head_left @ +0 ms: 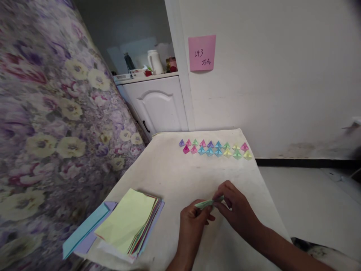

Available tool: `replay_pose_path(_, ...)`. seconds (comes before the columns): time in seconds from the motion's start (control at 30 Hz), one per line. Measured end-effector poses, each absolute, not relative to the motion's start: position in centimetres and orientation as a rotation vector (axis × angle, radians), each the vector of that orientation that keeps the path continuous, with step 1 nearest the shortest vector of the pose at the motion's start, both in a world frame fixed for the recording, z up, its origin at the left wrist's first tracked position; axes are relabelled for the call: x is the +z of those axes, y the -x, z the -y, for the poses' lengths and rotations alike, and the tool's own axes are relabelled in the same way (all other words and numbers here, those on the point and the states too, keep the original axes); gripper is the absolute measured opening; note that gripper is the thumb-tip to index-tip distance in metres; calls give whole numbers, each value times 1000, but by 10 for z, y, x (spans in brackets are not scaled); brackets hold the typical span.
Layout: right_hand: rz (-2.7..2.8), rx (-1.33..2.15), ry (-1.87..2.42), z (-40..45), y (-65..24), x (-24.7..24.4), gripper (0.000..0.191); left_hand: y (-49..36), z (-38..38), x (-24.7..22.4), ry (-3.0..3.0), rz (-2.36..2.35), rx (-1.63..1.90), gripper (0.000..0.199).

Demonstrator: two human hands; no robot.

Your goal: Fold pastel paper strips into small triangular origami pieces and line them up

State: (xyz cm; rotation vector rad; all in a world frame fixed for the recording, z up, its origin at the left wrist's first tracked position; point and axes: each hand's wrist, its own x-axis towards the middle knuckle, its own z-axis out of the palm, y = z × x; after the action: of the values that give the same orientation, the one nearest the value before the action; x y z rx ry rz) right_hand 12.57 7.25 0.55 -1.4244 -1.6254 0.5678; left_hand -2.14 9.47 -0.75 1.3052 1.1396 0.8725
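Observation:
A small piece of folded light green paper (205, 204) is held between my two hands, just above the table near its front. My left hand (194, 218) pinches its left part between thumb and fingers. On the right end, my right hand (232, 201) grips the same paper with thumb and fingertips, which cover part of it. Farther back, two rows of small folded paper pieces (210, 151) in purple, pink, green, blue and yellow stand on the table. To the left of my hands lies a thick stack of coloured paper sheets (126, 220), pale yellow on top.
Blue and purple folded papers (87, 229) lie left of the stack at the edge of the cream-covered table (169, 173). A floral curtain (70, 131) hangs along the left. Behind are a white cabinet (160, 109), a white jug (155, 62) and a wall with a pink note (201, 52).

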Motion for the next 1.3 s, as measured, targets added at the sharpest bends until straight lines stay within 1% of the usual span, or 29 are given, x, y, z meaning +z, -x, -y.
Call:
replay_pose_path(0.33,1709,529,1416,-71,-126,1,12,21,-93,-10,-1351,-1163,856,17)
replay_pose_path(0.43,1783,447,1446,-70,-125,-1,11,21,-93,-10,-1380,-1159,854,19)
replay_pose_path(0.6,1921,313,1597,-65,-125,3,18,21,-93,-13,-1397,-1154,864,18)
replay_pose_path(0.7,1953,387,1622,-63,-125,5,18,21,-93,-13,-1413,-1151,855,20)
replay_pose_path(0.83,1918,532,1606,-63,-126,5,24,21,-92,-13,-1484,-1140,849,23)
replay_pose_path(0.97,1862,637,1620,-66,-126,4,23,21,-91,-14,-1598,-1123,862,26)
replay_pose_path(1.13,1794,803,1534,-67,-125,5,24,20,-89,-11,-1605,-1096,865,29)
replay_pose_path(1.3,1760,871,1485,-70,-126,2,18,18,-87,-7,-1587,-1024,886,31)
